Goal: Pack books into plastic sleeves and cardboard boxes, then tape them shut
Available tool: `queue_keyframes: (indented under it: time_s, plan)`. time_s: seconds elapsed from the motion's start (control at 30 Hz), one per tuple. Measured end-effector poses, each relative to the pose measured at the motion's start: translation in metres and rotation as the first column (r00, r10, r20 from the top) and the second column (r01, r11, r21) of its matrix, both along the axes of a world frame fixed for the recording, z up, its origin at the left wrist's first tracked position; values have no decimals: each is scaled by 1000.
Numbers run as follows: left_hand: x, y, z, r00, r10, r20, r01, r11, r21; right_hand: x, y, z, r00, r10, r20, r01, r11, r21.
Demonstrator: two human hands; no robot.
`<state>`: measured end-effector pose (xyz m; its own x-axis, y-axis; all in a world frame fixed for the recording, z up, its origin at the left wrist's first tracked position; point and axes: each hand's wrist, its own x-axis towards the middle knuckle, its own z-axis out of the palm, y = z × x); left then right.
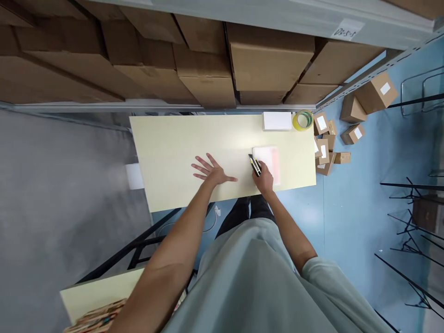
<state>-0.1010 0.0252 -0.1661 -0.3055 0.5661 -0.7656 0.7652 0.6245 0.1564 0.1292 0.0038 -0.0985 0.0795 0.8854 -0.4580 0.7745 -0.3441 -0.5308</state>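
Note:
My left hand (210, 170) lies flat on the pale yellow table (173, 143) with its fingers spread, holding nothing. My right hand (264, 178) is closed round a black and yellow utility knife (254, 165), whose tip points away from me. Just right of the knife lies a white flat packet (268, 159) with a pinkish edge, blurred. At the table's far right edge sit a white box (276, 121) and a yellow roll of tape (303, 120).
Shelving packed with large cardboard boxes (270, 60) runs behind the table. Several small labelled cartons (326, 148) lie on the blue floor to the right. Black metal racks (412, 217) stand further right. A second pale table (93, 296) is at lower left.

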Motion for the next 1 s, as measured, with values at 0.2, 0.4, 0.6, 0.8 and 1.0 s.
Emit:
queue_keyframes:
  time_s: [0.2,0.4,0.6,0.8,1.0]
  plan:
    - [7,-15,22,975,-212,65,189,949,254,-1,2,1,995,51,82,-49,998,-26]
    - [33,-1,47,743,-666,67,589,698,408,-3,10,28,954,225,197,-203,971,-124]
    - [52,9,60,675,-736,-44,720,645,257,-19,31,50,888,347,302,-303,935,-185]
    - [59,18,69,633,-770,-71,766,612,198,-33,39,48,854,377,358,-312,923,-227]
    - [56,22,73,619,-780,-91,780,596,194,-40,37,45,839,377,392,-301,922,-243]
